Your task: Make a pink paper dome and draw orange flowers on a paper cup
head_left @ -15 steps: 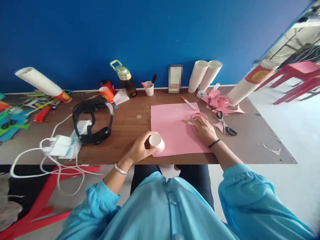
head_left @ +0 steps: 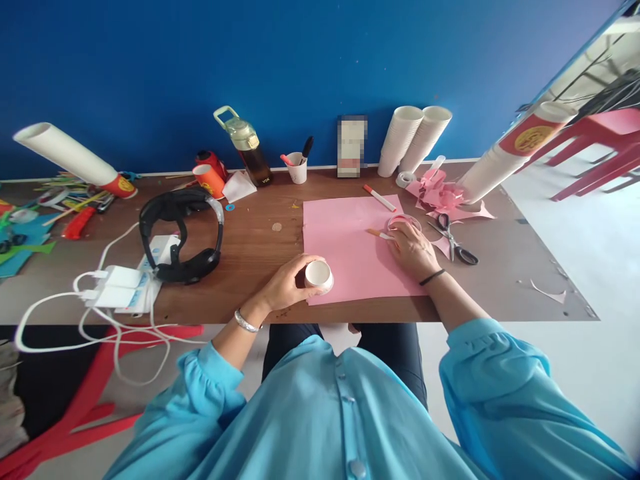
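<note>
My left hand (head_left: 289, 283) is curled round a white paper cup (head_left: 319, 276), thumb and fingers on opposite sides. The cup seems to stand upside down, narrow end up, at the near left edge of a pink sheet of paper (head_left: 345, 253). On the right side of that sheet, my right hand (head_left: 414, 251) has its fingers closed on the near edge of a clear ring, seemingly a roll of tape (head_left: 403, 219); its fingertips are partly hidden. Just left of those fingers lies a marker with an orange-brown end (head_left: 380, 235). A red-and-white marker (head_left: 379, 198) rests at the sheet's far edge.
Black-handled scissors (head_left: 455, 241) and crumpled pink paper (head_left: 440, 190) lie to the right. Stacked paper cups (head_left: 400, 141), a cup of pens (head_left: 297, 170) and a bottle (head_left: 250, 152) line the wall. Leftward are a black headset (head_left: 185, 267) and a power strip (head_left: 150, 280) with cables.
The view has shifted slightly. My left hand and the cup sit a little farther right on the pink sheet. The right hand stays at the tape roll.
</note>
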The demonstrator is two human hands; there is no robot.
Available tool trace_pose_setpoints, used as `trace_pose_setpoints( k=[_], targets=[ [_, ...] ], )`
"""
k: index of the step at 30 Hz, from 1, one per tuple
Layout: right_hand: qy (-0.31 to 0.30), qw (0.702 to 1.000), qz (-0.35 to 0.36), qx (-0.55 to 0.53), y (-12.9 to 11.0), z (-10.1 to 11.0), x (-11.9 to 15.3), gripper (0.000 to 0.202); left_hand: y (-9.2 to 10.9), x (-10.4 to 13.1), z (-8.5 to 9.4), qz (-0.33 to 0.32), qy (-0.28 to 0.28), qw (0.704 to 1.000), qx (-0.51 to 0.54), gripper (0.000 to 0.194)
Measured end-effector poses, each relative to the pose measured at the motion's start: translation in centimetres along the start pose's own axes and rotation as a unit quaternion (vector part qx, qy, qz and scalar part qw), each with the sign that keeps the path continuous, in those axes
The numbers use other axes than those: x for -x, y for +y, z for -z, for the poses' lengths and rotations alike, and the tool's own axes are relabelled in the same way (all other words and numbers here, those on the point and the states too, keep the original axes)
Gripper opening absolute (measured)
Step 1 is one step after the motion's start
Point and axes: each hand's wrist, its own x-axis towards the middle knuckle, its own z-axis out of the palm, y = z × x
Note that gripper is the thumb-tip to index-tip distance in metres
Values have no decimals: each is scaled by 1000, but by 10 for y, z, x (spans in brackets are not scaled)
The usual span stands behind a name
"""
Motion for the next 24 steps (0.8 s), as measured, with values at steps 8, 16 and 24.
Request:
trace_pose_setpoints(
  k=[8,16,24],
  targets=[
    [3,1000,1,-9,0,1,0,18,-1,4,0,-17,-13,1000,7,55],
    [9,1000,-2,-6,-1,1,0,19,-5,8,-3,-2,-22,1000,-8,65],
    [13,1000,-2,-16,-1,1,-1,18,4,27,9,-37,50,990,-129,92]
  ],
)
